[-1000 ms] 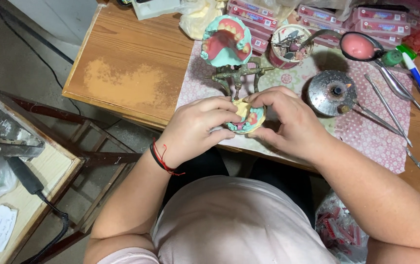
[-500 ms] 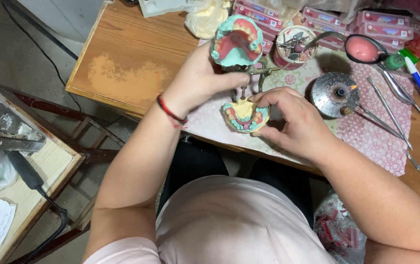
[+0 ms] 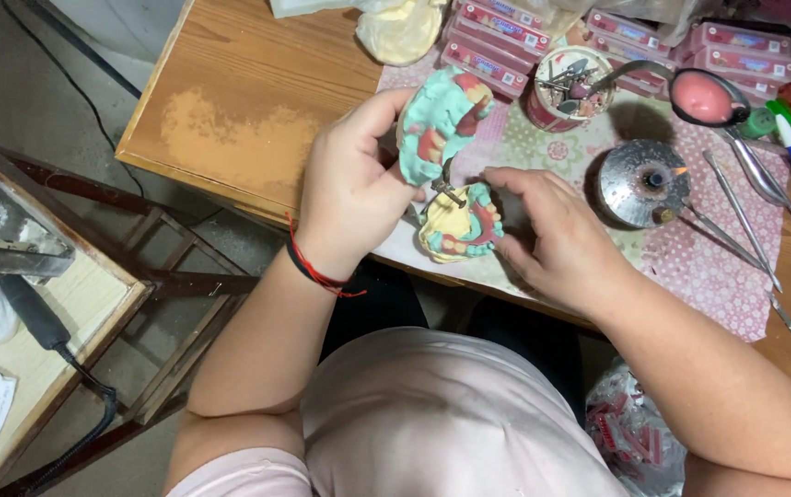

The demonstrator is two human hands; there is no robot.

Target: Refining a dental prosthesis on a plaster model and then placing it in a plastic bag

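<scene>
The left hand (image 3: 349,198) has its grip closed around the upper half of a hinged dental model (image 3: 440,120), a green cast with red wax and pale teeth. Thumb and fingers pinch its back edge so that it is tipped up and away from its partner, which leaves the biting surfaces open to view. The right hand (image 3: 557,244) holds the lower cast (image 3: 460,228), yellow with green and red about the teeth. Its fingers curl behind and beside the cast and steady it at the near edge of the counter (image 3: 230,120), just above the person's lap. How tightly this grip closes is hard to tell, as the palm hides the far side. A small metal hinge pin (image 3: 446,190) shows between the two halves, so they seem to be parts of one articulator, swung apart rather than separated.

Both casts hang over a flowered cloth (image 3: 718,267) that covers the right part of the counter, probably to catch wax crumbs. Just right of the right hand stands a round metal spirit burner (image 3: 642,182) with a small flame, near enough for warming tools. Long metal instruments (image 3: 745,207) lie beyond it. A tin of small tools (image 3: 566,85) and rows of pink boxes (image 3: 497,41) sit at the back, with a red-lined mixing bowl (image 3: 707,97) beside them.
</scene>
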